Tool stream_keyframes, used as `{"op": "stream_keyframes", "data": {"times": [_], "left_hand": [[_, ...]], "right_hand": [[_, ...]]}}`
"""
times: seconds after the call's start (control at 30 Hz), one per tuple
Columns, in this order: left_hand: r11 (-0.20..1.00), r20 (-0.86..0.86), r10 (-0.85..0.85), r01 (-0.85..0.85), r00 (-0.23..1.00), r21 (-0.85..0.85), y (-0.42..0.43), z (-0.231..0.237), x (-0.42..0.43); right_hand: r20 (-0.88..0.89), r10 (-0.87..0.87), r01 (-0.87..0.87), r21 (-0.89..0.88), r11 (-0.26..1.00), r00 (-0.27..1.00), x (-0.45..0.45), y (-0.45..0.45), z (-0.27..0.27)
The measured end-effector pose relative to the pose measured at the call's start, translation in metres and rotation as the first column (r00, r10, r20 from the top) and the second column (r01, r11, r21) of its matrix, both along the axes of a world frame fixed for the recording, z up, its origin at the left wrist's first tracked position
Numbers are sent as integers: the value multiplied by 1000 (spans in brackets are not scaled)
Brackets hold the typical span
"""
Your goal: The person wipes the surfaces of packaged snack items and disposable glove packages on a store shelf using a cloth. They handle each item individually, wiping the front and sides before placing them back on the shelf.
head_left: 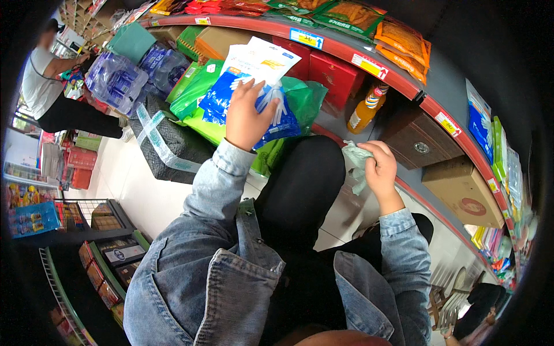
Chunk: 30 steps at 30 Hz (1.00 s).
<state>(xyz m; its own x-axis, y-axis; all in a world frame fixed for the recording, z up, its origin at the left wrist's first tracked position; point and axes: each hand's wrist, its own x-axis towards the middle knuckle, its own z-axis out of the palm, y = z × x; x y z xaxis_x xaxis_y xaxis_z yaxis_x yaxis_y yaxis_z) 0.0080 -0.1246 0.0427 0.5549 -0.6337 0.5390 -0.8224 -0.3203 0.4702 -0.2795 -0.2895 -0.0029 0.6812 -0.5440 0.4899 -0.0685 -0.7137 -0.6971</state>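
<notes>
My left hand lies with its fingers spread on blue-and-white packets of disposable gloves. A white packet bearing print sticks up behind its fingertips. These packets rest on bright green plastic packages in front of the lower shelf. In my right hand a crumpled pale green cloth is pinched between thumb and fingers, hanging down beside my right knee. Just beyond that hand, an orange drink bottle stands on the lower shelf.
A red shelf edge with price tags curves above both hands. Boxes fill the lower shelf. A dark taped bundle sits on the tiled floor, near shrink-wrapped water bottles. A person stands at far left; another person's arm shows at lower right.
</notes>
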Motion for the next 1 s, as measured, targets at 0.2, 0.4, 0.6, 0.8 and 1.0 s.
{"op": "stream_keyframes", "data": {"times": [0.2,0.4,0.6,0.8,1.0], "left_hand": [[924,-126,-382,377,915,-62,-31,32,-64],[731,-605,-637,624,478,-276,-93,33,-121],[534,-602,-743,801,292,-271,-188,46,-194],[559,-5,-828,825,561,-82,-265,69,-246],[701,235,-710,698,664,147,-324,70,-289]], "right_hand": [[7,-26,26,-31,999,1000,-14,-6,1],[135,-142,144,-4,990,981,-26,-22,26],[336,-503,481,153,863,797,-65,-51,42],[500,-682,360,596,718,534,-99,-87,39],[488,-738,232,737,634,466,-125,-91,44]]}}
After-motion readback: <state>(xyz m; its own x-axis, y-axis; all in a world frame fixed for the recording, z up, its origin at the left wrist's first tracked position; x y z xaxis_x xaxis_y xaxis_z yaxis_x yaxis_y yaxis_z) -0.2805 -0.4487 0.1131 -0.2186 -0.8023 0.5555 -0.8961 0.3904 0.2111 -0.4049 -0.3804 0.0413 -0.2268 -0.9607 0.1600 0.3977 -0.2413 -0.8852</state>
